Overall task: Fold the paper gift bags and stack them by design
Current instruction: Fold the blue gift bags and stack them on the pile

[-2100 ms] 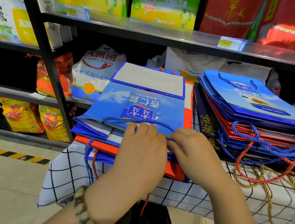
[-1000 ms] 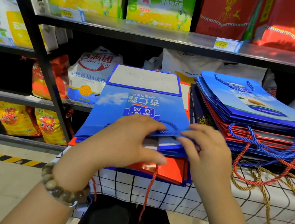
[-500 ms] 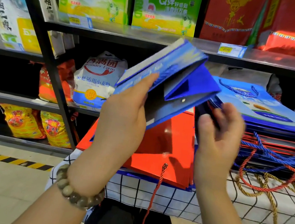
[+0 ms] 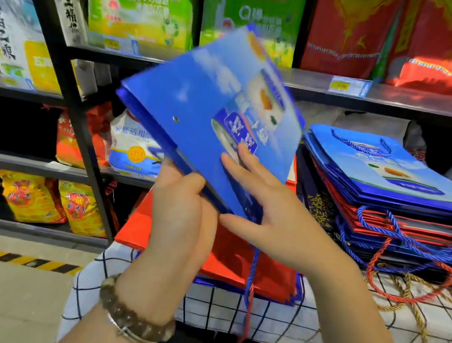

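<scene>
The left hand is raised in front of the chest with its back to the camera. Its fingers are curled round the lower edge of a blue gift bag, and a beaded bracelet sits on the wrist. The right hand comes in from the right, forearm angled up. Its fingers are nearly straight and spread, laid flat against the bag's printed face. The thumb points left along the bag's bottom corner and seems to sit just under it, though the blur makes that uncertain.

The blue gift bag is flattened and held clear of everything below it. It tilts with its far end up towards the shelves, and its print is smeared by motion. A blue cord hangs from its lower end.

Below the hands a flat red bag lies on top of other bags on the surface, which is covered by a white cloth with a black grid. To the right a tall stack of folded bags rests on the same surface, with a blue bag on top, red and dark ones beneath, and cords trailing off the near edge. Behind, a metal shelf carries packaged goods.
</scene>
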{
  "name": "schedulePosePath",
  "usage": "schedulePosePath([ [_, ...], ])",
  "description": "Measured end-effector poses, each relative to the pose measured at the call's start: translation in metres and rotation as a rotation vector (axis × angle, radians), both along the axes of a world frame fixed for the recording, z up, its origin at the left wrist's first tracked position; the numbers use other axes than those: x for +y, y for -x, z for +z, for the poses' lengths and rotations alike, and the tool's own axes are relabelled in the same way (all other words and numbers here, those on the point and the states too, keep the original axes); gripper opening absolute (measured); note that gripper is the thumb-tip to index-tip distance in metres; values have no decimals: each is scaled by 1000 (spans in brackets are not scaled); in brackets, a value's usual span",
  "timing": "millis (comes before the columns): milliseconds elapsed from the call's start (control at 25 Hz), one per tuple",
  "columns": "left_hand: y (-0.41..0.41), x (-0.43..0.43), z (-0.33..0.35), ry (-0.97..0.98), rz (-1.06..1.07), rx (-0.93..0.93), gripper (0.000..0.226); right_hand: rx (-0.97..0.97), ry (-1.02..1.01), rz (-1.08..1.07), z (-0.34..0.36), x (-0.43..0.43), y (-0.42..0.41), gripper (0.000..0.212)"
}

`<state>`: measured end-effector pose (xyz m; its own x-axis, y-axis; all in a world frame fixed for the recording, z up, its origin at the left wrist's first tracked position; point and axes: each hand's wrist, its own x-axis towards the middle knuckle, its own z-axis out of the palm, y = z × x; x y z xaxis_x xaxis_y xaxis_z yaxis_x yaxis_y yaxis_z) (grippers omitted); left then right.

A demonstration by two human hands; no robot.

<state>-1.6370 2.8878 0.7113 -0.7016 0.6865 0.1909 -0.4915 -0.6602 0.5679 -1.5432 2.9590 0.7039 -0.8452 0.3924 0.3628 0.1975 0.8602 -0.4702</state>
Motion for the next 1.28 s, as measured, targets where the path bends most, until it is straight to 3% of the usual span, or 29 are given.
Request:
schedulePosePath([
  [80,6,-1,-19,122,-77,-131,49,-177,-77,-45,-3,13,-8,67],
  [160,12,-7,-35,338,-154,-148,41,-246,-69,-74,-10,22,-12,52],
  [320,15,-27,-37,570,-378,173,26,-263,-27,-103,-20,28,-9,46],
  [440,19,-35,-31,828,-270,661,7,-171,-11,-144,-24,30,-9,45],
  [560,9,-35,-28,1021,-137,1351,34,-139,9,-198,-27,32,-9,38],
  [640,-6,-30,-24,1120,-112,1638,40,-122,32,-209,-28,32,-8,35],
  [760,-24,-20,-23,1091,-1,1890,19,-99,67,-212,-27,31,-8,33],
  [920,11,-13,-6,1186,163,1720,11,-111,101,-212,-29,35,-20,30],
  [1000,43,-13,8,1228,263,1668,21,-133,144,-209,-28,38,-29,30],
  [1080,68,-9,22,1228,235,1655,33,-105,192,-234,-25,39,-33,25],
  [1200,80,8,33,1185,107,1625,45,267,64,-316,-19,29,-27,15],
  [1280,79,21,34,1068,17,1432,46,408,48,-287,-10,13,-17,18],
])
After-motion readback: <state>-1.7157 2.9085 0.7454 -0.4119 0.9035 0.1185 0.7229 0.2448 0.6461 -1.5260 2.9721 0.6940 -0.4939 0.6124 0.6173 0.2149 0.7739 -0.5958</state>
